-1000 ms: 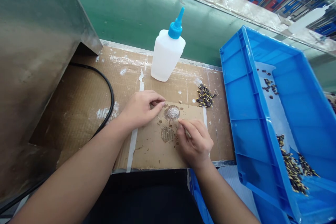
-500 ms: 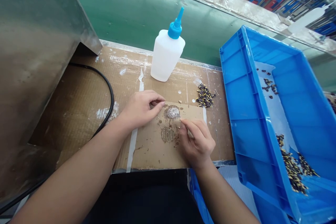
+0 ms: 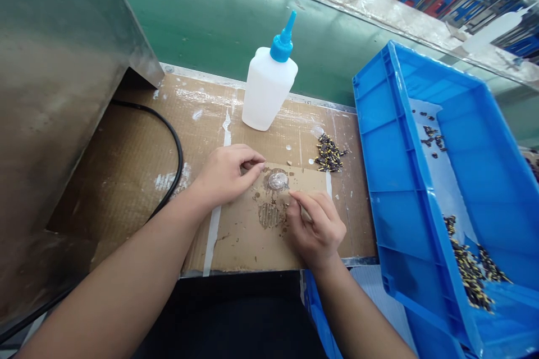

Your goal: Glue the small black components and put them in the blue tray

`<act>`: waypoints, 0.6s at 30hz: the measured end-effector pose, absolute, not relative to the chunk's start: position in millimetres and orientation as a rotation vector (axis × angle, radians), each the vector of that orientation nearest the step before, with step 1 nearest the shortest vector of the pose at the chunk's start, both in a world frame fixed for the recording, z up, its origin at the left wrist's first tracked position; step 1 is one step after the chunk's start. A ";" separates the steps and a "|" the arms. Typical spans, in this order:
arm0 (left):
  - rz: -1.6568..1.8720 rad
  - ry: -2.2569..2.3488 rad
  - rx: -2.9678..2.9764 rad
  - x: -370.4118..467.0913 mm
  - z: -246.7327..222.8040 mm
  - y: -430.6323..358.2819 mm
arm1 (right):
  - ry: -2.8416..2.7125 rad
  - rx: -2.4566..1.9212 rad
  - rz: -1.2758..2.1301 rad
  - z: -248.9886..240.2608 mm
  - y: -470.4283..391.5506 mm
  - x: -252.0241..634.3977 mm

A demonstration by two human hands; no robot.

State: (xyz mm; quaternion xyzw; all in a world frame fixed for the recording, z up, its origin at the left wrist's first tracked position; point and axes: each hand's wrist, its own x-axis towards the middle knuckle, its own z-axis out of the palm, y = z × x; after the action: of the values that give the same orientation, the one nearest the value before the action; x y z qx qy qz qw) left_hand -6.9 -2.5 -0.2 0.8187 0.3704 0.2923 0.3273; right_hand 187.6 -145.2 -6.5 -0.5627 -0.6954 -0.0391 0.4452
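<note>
The right hand has edged rightward, near the shiny blob.

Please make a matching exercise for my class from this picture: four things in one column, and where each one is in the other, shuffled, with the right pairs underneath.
Things
1. Translucent white plastic bottle with a blue nozzle
2. Glossy, clear round blob
3. Loose heap of small black-and-yellow pieces
4. Curved black cable

Places
A. Just left of the blue plastic crate
B. Between the left hand and the right hand
C. Nearest the grey metal housing
D. Standing near the green wall panel

Right pairs: 1-D, 2-B, 3-A, 4-C
</note>
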 end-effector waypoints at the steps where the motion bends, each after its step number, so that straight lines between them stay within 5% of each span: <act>1: 0.767 0.970 2.145 -6.8 -0.3 -2.5 | -1.724 -1.387 -0.102 -6.3 -145.2 187.4; 18: 0.760 0.978 2.156 -6.2 1.7 -3.2 | -1.754 -1.434 -0.103 -8.1 -146.2 184.2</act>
State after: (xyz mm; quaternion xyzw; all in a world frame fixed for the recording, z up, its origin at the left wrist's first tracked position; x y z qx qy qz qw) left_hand -6.2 -3.2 1.7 0.8211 0.3724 0.2894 0.3216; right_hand 184.2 -146.2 -8.1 -0.5730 -0.7006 -0.0411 0.4232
